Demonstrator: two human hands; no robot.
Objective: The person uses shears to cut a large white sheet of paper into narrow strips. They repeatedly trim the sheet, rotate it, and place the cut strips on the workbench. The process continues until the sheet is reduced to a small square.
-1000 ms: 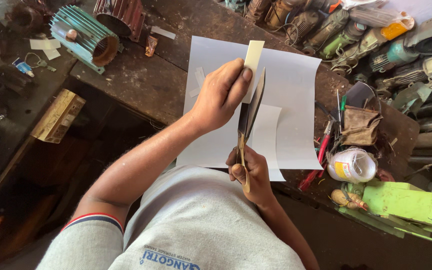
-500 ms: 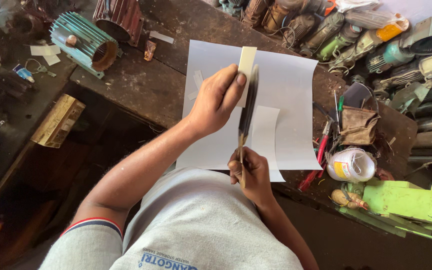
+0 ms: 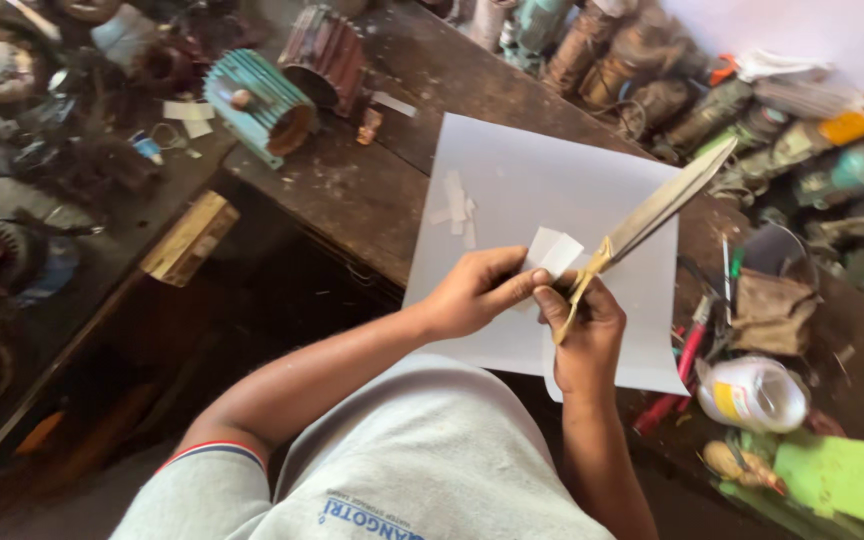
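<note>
Left hand (image 3: 472, 292) pinches small white paper strip (image 3: 555, 250) — right hand (image 3: 584, 335) grips closed scissors (image 3: 652, 215).

hands: two – a left hand (image 3: 472, 292) and a right hand (image 3: 584, 330)
scissors: one pair (image 3: 652, 215)
large white sheets: one (image 3: 542, 190)
held paper pieces: one (image 3: 552, 252)
small paper scraps on the sheet: a few – too small to count (image 3: 457, 205)
teal motor housings: one (image 3: 257, 105)
white plastic jars: one (image 3: 752, 393)
</note>
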